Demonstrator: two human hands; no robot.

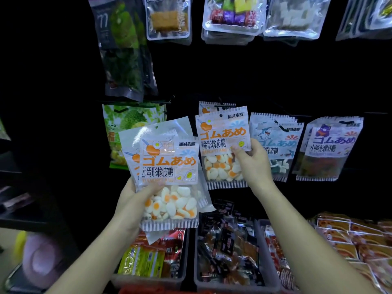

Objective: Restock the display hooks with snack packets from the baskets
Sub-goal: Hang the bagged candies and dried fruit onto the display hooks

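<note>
Patience pays: with my right hand (pixel 252 164) pinching one fried-egg gummy packet (pixel 222 132), I'd slide its hole (pixel 221 115) squarely along the hook (pixel 221 106) while my left hand (pixel 131 200) grips the spare packets (pixel 169 166).

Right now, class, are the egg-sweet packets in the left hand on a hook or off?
Off. The left hand grips the egg-sweet packets in front of the display, and no hook runs through their tops.

The fingers of the left hand (pixel 130 198) are hidden behind white fried-egg gummy packets (pixel 169 166); a pink round object (pixel 40 259) is blurred beyond recognition.
</note>
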